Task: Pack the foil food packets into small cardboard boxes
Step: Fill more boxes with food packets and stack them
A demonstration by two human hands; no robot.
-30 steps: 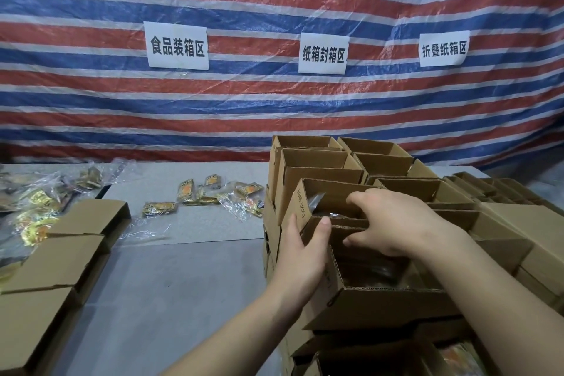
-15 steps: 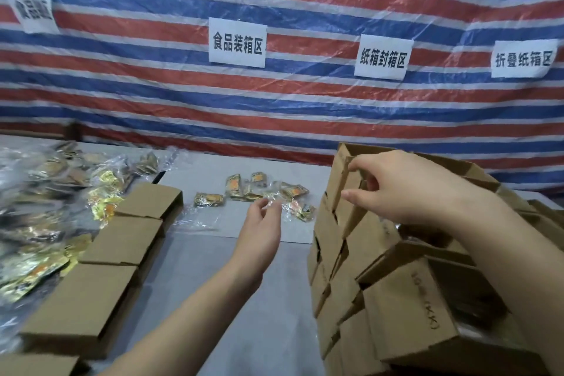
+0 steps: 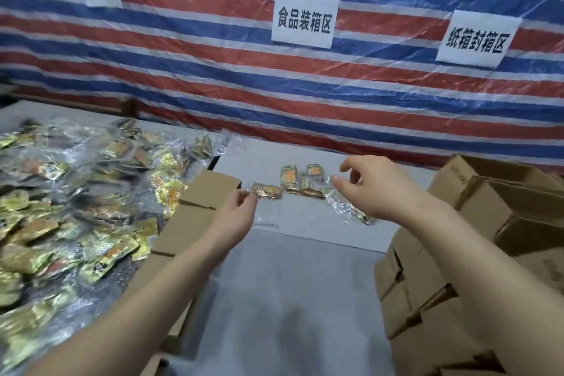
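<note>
Stacked cardboard boxes [image 3: 476,268] are flanking the right hand [image 3: 370,189], which is hovering with fingers loosely curled, holding nothing. The left hand [image 3: 236,217] is pinching a foil packet [image 3: 266,191] on the table [image 3: 287,284]; more packets [image 3: 300,181] are lying just beyond.

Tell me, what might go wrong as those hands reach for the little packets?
The loose packets lie tangled in clear wrap, so the right hand may drag wrap along. The left hand touches only one packet's edge; it might slip. The stacked boxes crowd the right forearm and could get knocked.
</note>
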